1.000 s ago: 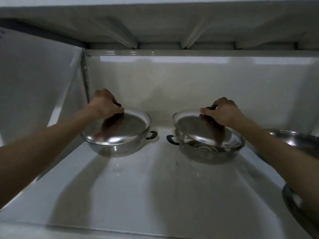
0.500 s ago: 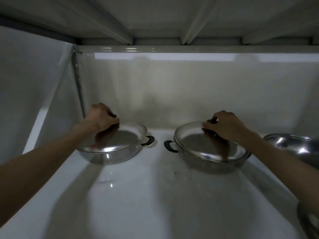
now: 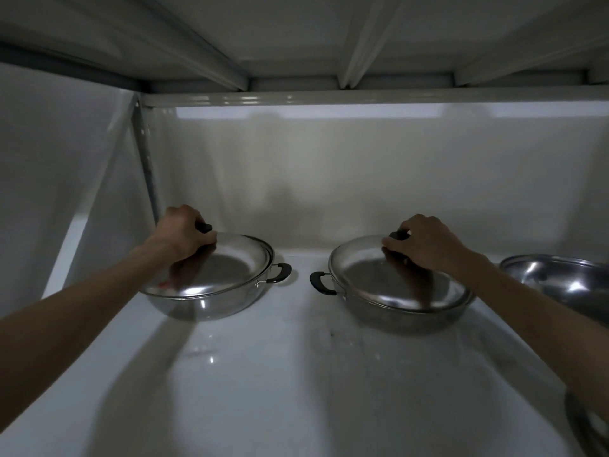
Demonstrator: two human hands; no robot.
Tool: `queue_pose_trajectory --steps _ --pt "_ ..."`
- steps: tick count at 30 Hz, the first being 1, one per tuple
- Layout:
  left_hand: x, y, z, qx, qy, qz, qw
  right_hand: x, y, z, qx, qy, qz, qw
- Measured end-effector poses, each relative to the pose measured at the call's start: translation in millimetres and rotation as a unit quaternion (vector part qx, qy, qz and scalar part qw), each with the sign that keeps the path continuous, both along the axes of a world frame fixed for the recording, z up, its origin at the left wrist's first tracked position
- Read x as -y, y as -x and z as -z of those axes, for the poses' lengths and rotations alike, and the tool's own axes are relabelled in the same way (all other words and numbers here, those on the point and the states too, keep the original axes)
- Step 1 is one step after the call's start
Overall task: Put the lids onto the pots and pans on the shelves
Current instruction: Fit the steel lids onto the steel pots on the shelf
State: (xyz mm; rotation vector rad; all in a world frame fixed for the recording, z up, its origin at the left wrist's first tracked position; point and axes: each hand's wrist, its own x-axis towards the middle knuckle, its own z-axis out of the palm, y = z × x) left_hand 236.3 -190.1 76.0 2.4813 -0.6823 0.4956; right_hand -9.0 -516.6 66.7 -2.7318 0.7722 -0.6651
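Steel shines dully on a white shelf (image 3: 296, 374) under dim light, with the ribbed underside of the next shelf (image 3: 296, 37) overhead. At the far left a pale side wall (image 3: 59, 192) and a perforated corner post (image 3: 146, 166) close the bay.

Left of centre stands the left pan (image 3: 211, 305), a shallow steel vessel with a black side handle (image 3: 280, 273) pointing toward the middle. The left lid (image 3: 224, 268) lies on it, though it sits a little toward the near left, so that a thin crescent of the pan's rim shows at the far right. The left hand (image 3: 183, 234) reaches in from the lower left, its fingers curled shut around the lid's black knob (image 3: 205, 227), part of which peeps out past the fingers.

Between the two pans lies a strip of bare shelf; the two black handles face each other across it, apart.

Right of centre is the right pan (image 3: 405, 319), its black handle (image 3: 321, 283) on its left side. The right lid (image 3: 389, 278) covers it and looks settled on the rim all round as far as can be seen; the arm hides the far right edge. The right hand (image 3: 425, 244) comes in from the lower right, fingers closed on that lid's black knob (image 3: 397, 234).

Further right an uncovered steel bowl (image 3: 566, 282) stands near the right pan; whether they touch cannot be told. At the lower right corner the dark rim of another vessel (image 3: 590, 427) is cut off by the frame.
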Motion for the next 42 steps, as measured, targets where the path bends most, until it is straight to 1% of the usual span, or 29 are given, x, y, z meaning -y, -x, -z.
queue_pose_trajectory --steps 11,19,22,25,27,28,31,35,38,40,42 --pt "7 1 14 0.032 0.042 0.01 0.999 -4 3 2 0.011 0.009 0.003 1.0" --pt "9 -5 15 0.038 0.017 -0.001 0.999 -1 1 8 0.01 0.021 0.011 1.0" --pt "9 -9 14 0.037 -0.009 -0.007 0.999 -2 2 9 -0.008 0.022 0.008 1.0" --pt "9 -3 6 0.034 -0.083 -0.031 0.996 -5 10 7 -0.023 0.011 -0.003 1.0" --pt "10 11 -1 0.078 -0.136 -0.065 0.985 -8 20 5 -0.021 0.011 0.003 1.0" --pt "11 20 -4 0.112 -0.142 -0.069 0.981 -11 27 4 -0.016 0.018 0.007 1.0" --pt "20 60 -15 0.166 -0.104 -0.022 0.98 -19 59 1 0.002 0.003 0.03 1.0" --pt "41 133 -23 0.159 -0.056 0.078 0.983 -32 119 -6 -0.008 0.008 0.063 0.998" --pt "57 188 -21 0.133 -0.045 0.164 0.976 -43 172 -9 -0.021 0.016 0.089 0.996" --pt "69 218 -14 0.095 -0.047 0.222 0.969 -48 209 -9 -0.033 0.018 0.113 0.993" --pt "79 247 -4 0.057 -0.044 0.258 0.964 -51 244 -7 -0.056 0.024 0.137 0.989"
